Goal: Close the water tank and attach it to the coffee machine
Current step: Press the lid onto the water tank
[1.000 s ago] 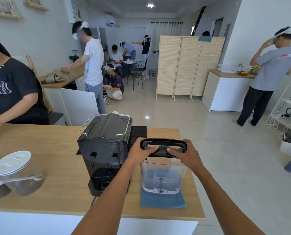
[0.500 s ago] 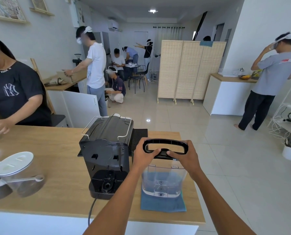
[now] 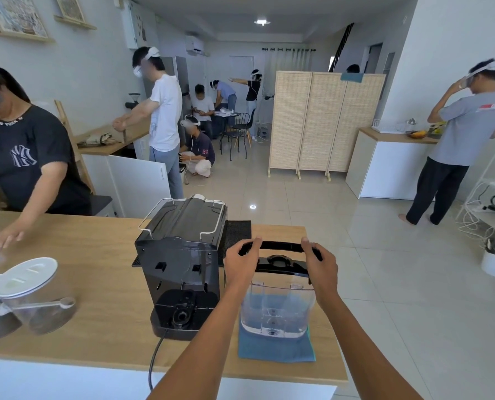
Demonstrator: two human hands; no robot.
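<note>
A clear plastic water tank [image 3: 276,308] stands upright on a blue cloth [image 3: 275,349] near the counter's right end. Its black lid [image 3: 281,262] sits on the tank's top, with a black handle bar [image 3: 279,246] raised above it. My left hand [image 3: 242,262] grips the handle's left end and my right hand [image 3: 321,264] grips its right end. The black coffee machine [image 3: 182,261] stands just left of the tank, its rear side facing me, with the tank bay and valve socket [image 3: 181,315] exposed.
Two clear jars with white lids [image 3: 24,295] and a scoop sit at the counter's left. A person in a black shirt [image 3: 24,160] leans over the wooden counter [image 3: 90,298] there. A black mat [image 3: 236,235] lies behind the machine. The power cord [image 3: 153,359] hangs over the front edge.
The lid has settled lower onto the tank and the handle now stands raised above it. Both hands have stayed on the handle's ends. The camera has tilted slightly.
</note>
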